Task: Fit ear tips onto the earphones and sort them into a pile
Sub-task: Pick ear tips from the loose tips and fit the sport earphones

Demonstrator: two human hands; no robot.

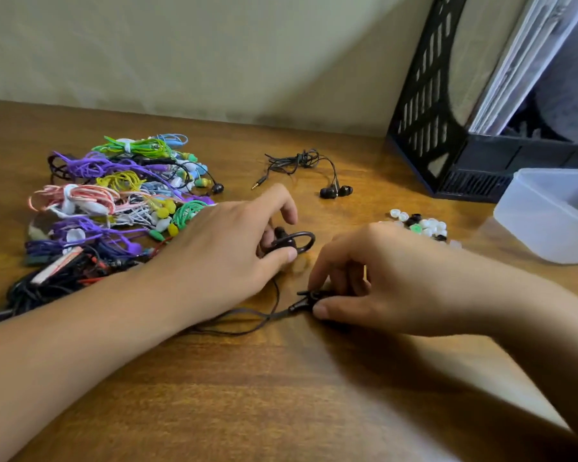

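Below a cream wall (214, 55), on the wooden desk (281, 378), left hand (234, 238) grips an ear-hook earphone (296, 243), right hand (374, 278) seemingly pinches its twin (306, 300).

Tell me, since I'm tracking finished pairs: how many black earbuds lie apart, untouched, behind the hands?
2, side by side: black earbuds and, behind the left hand. Others may hide in the pile.

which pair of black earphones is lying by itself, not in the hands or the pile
The black earphones at the back centre of the table, both buds side by side, cord bundled behind, gold plug showing, untouched by either hand.
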